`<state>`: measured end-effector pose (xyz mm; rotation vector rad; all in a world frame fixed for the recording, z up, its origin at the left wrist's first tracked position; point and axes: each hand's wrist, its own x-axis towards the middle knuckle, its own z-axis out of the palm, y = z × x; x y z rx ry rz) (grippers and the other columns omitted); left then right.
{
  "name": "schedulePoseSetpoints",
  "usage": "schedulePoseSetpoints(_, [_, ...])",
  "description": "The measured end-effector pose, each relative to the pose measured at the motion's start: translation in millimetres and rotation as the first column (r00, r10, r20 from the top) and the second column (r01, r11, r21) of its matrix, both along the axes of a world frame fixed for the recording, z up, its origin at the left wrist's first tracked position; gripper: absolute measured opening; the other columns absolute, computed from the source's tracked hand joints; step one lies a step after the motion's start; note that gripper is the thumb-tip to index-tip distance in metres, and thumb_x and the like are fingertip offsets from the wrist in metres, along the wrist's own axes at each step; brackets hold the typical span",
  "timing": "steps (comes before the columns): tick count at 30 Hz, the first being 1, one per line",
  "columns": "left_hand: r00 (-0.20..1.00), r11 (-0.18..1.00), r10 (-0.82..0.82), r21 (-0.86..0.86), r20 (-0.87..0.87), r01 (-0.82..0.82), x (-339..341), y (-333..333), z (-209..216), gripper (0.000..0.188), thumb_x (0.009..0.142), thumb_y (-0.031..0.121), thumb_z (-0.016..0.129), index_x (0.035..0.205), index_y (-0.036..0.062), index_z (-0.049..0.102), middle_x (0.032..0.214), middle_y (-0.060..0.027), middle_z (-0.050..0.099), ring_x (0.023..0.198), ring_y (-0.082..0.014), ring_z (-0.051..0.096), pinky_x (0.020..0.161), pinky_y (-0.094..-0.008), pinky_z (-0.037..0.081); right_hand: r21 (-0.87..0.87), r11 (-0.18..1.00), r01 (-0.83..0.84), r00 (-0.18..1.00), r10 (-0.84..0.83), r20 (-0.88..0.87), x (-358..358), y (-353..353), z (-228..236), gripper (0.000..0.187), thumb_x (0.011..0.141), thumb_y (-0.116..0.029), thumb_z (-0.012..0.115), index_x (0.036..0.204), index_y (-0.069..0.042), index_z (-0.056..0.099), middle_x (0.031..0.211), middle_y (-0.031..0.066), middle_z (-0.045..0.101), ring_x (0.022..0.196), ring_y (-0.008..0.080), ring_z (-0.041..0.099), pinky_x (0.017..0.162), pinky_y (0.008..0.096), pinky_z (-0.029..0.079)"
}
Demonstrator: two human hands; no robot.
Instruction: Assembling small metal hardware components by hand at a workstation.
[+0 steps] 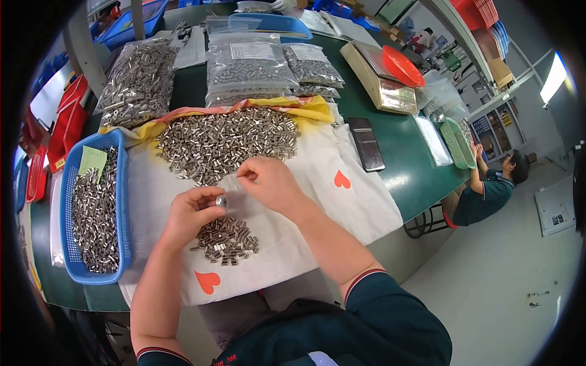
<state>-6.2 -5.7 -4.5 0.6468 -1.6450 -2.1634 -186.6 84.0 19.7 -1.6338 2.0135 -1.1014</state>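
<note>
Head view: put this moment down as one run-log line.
Left hand: holds round metal piece | right hand: near large pile of metal cylinders, contents unclear | small pile: on white cloth, nearer the wearer

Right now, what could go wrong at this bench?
Mixing: the large heap of short silver metal cylinders and the smaller brownish-silver pile share one white cloth with red hearts, with no divider visible; a sleeve or wrist could merge them.
Drop: the round silver metal piece sits at the left hand's fingertips and could slip into that pile.
Spill: tugging the cloth's near edge might roll pieces toward the lap.
</note>
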Motion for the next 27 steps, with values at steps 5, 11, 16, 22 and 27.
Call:
schedulePoseSetpoints(5, [0.995, 0.994, 0.052, 0.099, -0.090, -0.043, -3.1, -4.9, -6.3, 0.034, 0.072, -0.006, 0.063, 0.105, -0.0016, 0.055, 0.091, -0.0048, 0.060, 0.080, -0.0097, 0.057, 0.073, -0.0219, 0.047, -0.056, 0.982, -0.181, 0.925, 0.189, 0.329, 16.7, 5.9, 3.5, 0.007, 0.070, -0.007, 0.060, 0.076, -0.003, 0.058, 0.072, 0.0054, 0.058, 0.062, 0.0168, 0.055, 0.059, 0.0267, 0.045])
schedulePoseSetpoints(11, [0.995, 0.998, 0.045, 0.044, -0.088, -0.041, -1.9, -2.4, -7.2, 0.034, 0.073, -0.006, 0.062, 0.105, -0.0022, 0.055, 0.091, -0.0055, 0.060, 0.080, -0.0100, 0.057, 0.072, -0.0220, 0.047, -0.055, 0.981, -0.188, 0.969, 0.194, 0.151, 21.1, 7.4, 5.3, 0.006, 0.070, -0.006, 0.060, 0.074, -0.003, 0.058, 0.072, 0.0055, 0.058, 0.068, 0.0174, 0.056, 0.060, 0.0278, 0.045])
schedulePoseSetpoints(16, [0.996, 0.995, 0.090, -0.036, 0.024, -0.089, -2.7, 0.4, -7.4, 0.032, 0.073, -0.006, 0.063, 0.103, -0.0031, 0.056, 0.088, -0.0066, 0.061, 0.078, -0.0106, 0.058, 0.071, -0.0227, 0.048, -0.182, 0.973, -0.141, 0.963, 0.092, -0.252, 29.7, 8.3, -4.6, 0.004, 0.071, -0.007, 0.058, 0.073, -0.004, 0.057, 0.072, 0.0067, 0.058, 0.067, 0.0191, 0.057, 0.060, 0.0288, 0.045])
schedulePoseSetpoints(22, [0.998, 0.995, 0.014, -0.101, 0.067, -0.007, -4.1, 3.1, 6.8, 0.031, 0.073, -0.003, 0.065, 0.103, -0.0045, 0.057, 0.087, -0.0057, 0.061, 0.077, -0.0096, 0.057, 0.071, -0.0223, 0.048, -0.019, 0.966, -0.259, 0.945, 0.257, 0.203, 12.3, 8.5, 4.5, 0.012, 0.070, -0.007, 0.064, 0.080, -0.003, 0.059, 0.068, 0.0049, 0.059, 0.061, 0.0125, 0.056, 0.056, 0.0251, 0.044])
schedulePoseSetpoints(27, [0.985, 0.987, -0.140, -0.064, 0.100, 0.147, -2.1, 3.3, 8.6, 0.031, 0.070, 0.001, 0.069, 0.100, -0.0010, 0.060, 0.084, -0.0024, 0.061, 0.075, -0.0067, 0.055, 0.069, -0.0202, 0.047, 0.107, 0.993, -0.043, 0.936, 0.002, 0.353, -13.7, 7.0, 8.8, 0.015, 0.070, -0.006, 0.065, 0.083, -0.003, 0.061, 0.072, 0.0047, 0.059, 0.064, 0.0094, 0.054, 0.058, 0.0224, 0.044])
